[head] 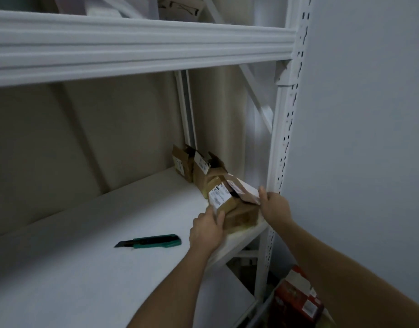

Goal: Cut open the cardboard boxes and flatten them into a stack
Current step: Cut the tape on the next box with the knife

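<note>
A small brown cardboard box (237,209) with white labels and tape sits at the right end of the white shelf (109,233). My left hand (206,229) grips its near left corner, thumb curled onto the labelled face. My right hand (273,207) holds its right end, thumb up over the top edge. Behind it stand two more brown boxes, one (208,174) with raised flaps and another (181,162) further back. A green utility knife (151,241) with its blade out lies on the shelf, left of my left hand.
A white shelf beam (132,48) runs overhead. The perforated white upright post (282,150) stands just right of the boxes, with a pale wall (369,114) beyond. A red box (296,301) sits low at the bottom right, below the shelf.
</note>
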